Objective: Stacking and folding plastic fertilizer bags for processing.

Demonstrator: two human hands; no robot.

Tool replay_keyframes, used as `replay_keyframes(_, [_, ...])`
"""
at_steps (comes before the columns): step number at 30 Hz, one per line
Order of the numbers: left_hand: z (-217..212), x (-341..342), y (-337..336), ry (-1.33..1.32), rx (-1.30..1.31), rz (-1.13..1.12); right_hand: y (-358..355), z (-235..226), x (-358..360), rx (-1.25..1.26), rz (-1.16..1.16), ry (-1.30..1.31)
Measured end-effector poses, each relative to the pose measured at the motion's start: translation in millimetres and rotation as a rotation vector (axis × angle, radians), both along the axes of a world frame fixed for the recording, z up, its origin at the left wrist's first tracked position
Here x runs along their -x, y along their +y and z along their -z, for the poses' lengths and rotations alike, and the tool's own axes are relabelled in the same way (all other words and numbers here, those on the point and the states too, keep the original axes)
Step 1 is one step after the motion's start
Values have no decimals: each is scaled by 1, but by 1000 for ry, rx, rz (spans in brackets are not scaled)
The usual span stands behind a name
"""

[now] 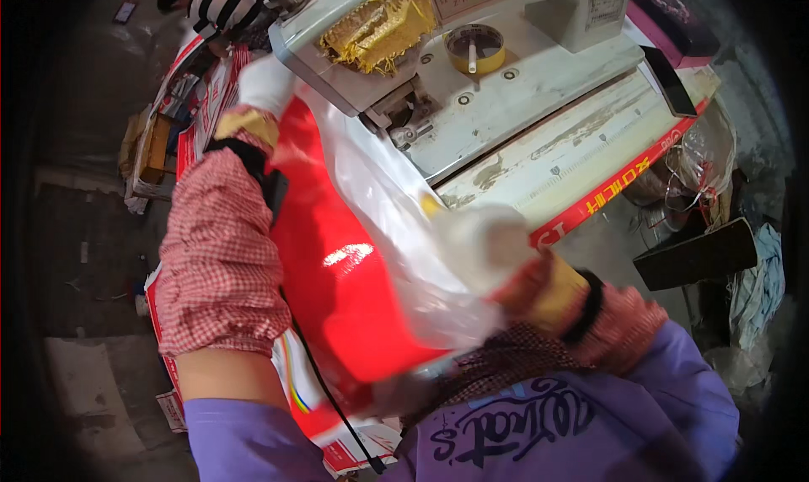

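A glossy red sheet (pixel 337 267) with a whitish translucent plastic edge (pixel 383 204) stretches across my front, beside a grey industrial sewing machine (pixel 539 77). My left hand (pixel 265 86), in a white glove, is at the far left end of the sheet, close to the machine's head; its fingers are hidden. Over the plastic edge near the machine bed is my right hand (pixel 484 242), also white-gloved and smeared by motion. Whether its fingers grip the plastic cannot be made out. Checked red sleeve covers are on both my forearms.
A round yellow-rimmed dish (pixel 474 49) with a white stick sits on the machine. Red-and-white printed sheets (pixel 211 103) are piled at far left. A dark cable (pixel 324 381) hangs near my lap. Clear plastic bags (pixel 699 157) and a light-blue cloth (pixel 757 284) are at right.
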State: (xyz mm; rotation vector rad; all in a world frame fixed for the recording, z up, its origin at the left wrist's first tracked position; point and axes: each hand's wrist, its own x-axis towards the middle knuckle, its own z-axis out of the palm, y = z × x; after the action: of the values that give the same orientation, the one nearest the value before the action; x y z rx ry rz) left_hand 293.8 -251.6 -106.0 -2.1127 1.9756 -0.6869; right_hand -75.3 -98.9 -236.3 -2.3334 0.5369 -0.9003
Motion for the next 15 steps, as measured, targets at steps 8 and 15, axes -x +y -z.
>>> replay_keyframes(8, [-81, 90, 69, -268, -277, 106, -76, -62, -112, 55, 219, 641])
replay_keyframes(15, [-101, 242, 137, -3, -508, 508, -144, -61, -87, -134, -320, 575])
